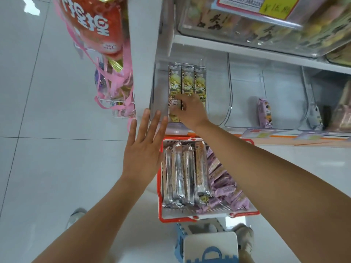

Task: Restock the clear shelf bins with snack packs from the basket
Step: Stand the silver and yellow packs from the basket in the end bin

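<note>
A clear shelf bin (157, 88) on the lower shelf holds three long yellow-and-silver snack packs (187, 80) lying side by side. My right hand (190, 111) reaches into this bin and pinches a fourth long pack (175, 103) at its near end. My left hand (145, 147) hovers flat with fingers spread, just left of the bin's front and holding nothing. Below, a white basket with a red rim (209, 215) holds several long silver packs (180, 177) and several small purple packs (224, 185).
Further clear bins (247, 92) stand to the right, one holding a purple pack (265, 112). An upper shelf bin (247, 25) overhangs above. A hanging red snack display with pink ribbons (106, 44) is at the left. A blue-and-white stool (209, 245) stands under the basket.
</note>
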The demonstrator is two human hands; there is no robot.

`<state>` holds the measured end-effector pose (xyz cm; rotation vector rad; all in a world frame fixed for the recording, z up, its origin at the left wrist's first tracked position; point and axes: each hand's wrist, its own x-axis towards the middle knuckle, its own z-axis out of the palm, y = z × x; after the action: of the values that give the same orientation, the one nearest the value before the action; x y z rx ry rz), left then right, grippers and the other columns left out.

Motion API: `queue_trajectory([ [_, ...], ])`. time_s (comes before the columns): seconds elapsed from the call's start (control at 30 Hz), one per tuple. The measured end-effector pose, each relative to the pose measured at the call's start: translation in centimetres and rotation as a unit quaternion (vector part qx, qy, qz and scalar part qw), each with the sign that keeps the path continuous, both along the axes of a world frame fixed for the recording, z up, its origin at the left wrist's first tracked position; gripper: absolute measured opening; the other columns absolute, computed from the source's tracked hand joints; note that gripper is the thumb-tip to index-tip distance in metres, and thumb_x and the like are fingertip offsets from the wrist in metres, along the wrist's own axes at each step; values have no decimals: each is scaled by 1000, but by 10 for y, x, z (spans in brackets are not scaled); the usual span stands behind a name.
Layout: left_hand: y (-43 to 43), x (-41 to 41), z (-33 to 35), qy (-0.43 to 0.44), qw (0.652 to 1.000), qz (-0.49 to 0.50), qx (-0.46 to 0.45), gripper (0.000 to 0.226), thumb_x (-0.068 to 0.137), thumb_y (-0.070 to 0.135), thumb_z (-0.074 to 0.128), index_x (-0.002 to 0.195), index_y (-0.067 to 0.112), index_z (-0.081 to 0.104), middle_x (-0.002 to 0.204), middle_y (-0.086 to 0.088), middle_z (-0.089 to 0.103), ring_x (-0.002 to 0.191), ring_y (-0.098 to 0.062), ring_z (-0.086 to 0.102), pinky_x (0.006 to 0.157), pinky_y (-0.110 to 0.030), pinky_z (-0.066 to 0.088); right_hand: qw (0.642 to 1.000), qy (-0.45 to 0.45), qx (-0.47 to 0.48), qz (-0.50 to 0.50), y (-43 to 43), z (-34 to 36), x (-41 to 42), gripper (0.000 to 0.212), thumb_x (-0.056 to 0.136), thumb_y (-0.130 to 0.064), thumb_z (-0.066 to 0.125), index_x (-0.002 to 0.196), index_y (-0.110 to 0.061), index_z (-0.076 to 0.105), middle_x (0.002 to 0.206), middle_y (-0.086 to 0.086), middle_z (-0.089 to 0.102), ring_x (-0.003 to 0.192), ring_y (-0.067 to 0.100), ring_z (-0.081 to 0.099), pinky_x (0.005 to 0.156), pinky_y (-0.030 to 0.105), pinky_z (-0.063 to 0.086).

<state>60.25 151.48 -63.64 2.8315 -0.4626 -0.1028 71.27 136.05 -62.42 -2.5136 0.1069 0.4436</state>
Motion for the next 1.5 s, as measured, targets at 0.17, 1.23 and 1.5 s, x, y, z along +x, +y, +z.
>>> queue_trajectory([
  [0.17,-17,-10,8,27,999,31,9,70,101,37,-10,156,9,21,164,-14,14,151,-36,6,122,-54,13,975,-191,115,9,-20,14,-30,27,91,-7,63,117,-9,67,98,3,60,82,15,59,81,30,54],
  [1.23,-91,-111,-84,292,956,-29,14,55,105,35,34,157,20,23,166,0,9,153,-22,2,122,-37,7,911,217,213,-280,-124,-88,-204,11,89,-14,60,95,-4,59,73,-1,56,62,14,52,57,27,44],
  [1.5,-108,-78,-25,371,788,291,-396,19,106,23,38,103,18,56,102,-1,62,98,-18,56,80,-26,42,732,373,472,-319,-131,-34,-204,7,84,-2,49,82,-5,55,63,-1,57,57,11,53,55,22,43],
])
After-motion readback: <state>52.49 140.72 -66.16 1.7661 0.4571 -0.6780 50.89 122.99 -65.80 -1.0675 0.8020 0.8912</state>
